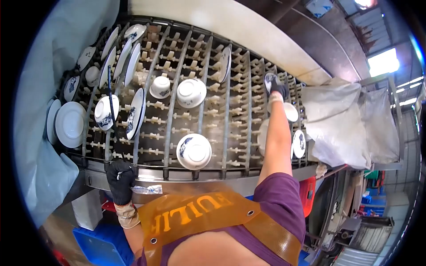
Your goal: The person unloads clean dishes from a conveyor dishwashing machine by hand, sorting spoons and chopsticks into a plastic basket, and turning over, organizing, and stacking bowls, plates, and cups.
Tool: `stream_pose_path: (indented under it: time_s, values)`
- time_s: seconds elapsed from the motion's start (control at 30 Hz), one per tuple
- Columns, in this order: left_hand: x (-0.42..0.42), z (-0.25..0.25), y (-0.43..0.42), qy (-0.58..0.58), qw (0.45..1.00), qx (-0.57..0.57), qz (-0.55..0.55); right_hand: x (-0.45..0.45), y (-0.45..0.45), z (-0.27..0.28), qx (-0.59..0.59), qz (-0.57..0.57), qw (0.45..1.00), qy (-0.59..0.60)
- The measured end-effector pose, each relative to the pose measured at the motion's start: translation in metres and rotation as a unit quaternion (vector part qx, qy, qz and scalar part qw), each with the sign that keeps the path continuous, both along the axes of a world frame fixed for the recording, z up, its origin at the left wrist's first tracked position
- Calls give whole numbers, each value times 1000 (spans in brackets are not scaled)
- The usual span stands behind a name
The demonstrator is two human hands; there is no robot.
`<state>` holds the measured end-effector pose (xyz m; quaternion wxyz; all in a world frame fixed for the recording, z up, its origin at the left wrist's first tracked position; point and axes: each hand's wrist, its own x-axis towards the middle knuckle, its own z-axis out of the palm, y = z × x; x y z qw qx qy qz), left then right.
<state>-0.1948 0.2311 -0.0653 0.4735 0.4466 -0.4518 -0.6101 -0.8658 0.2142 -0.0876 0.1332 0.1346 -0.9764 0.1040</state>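
My left hand (120,179), in a black glove, is closed at the conveyor's front edge. A thin black rod (111,91) runs up from it across the pegs, beside a white bowl with a blue pattern (107,112) and a tilted plate (136,114). At the far right, my gloved right hand (279,89) grips a small blue-and-white dish (269,81); its fingertips are partly hidden. Close below that hand are a white bowl (290,112) and a patterned dish (299,144).
The pegged conveyor (213,119) carries upside-down bowls (194,151) and upright plates, with larger plates (71,124) at the left. Plastic curtains (328,119) hang at both ends. A blue crate (100,246) stands below left; a red container (307,195) is below right.
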Motion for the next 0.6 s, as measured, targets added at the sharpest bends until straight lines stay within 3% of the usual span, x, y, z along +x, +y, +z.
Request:
stream_pose_path:
  time_s: [0.03,0.07,0.1,0.17,0.23,0.27,0.33,0.37,0.4,0.47,0.5,0.53,0.57,0.6]
  values:
    - [-4,4,0,17,1000,-5,-13,-8,25,-1,4,49,997,-53]
    - [-8,7,0,35,999,-10,-29,-32,37,-20,-53,22,997,-60]
    - [-8,6,0,37,998,4,-46,-19,38,-3,-82,-22,990,-114]
    - [-8,-3,-3,24,997,-12,-75,-74,35,-42,-125,1,978,-166]
    - [-13,0,-2,17,996,-21,-91,-128,35,-91,-312,10,941,-133]
    - [-14,2,-2,21,995,-2,-100,-122,32,-73,-297,84,923,-231]
    - [-15,3,-1,18,994,16,-108,-20,13,7,-277,152,947,-60]
    - [-17,2,1,23,994,0,-103,11,11,37,-215,178,959,-53]
    - [-18,2,3,29,995,-15,-99,14,9,41,-223,252,936,-106]
    - [-21,6,5,31,995,-18,-95,7,20,25,-114,410,902,-68]
    - [-23,5,7,19,995,-29,-96,-1,24,24,-159,297,913,-230]
    - [-25,5,9,9,995,-39,-93,59,43,71,-75,327,937,-101]
    - [-25,7,11,2,996,-24,-91,72,69,65,-82,348,932,56]
    - [-27,7,14,6,997,-16,-80,100,96,87,6,357,933,42]
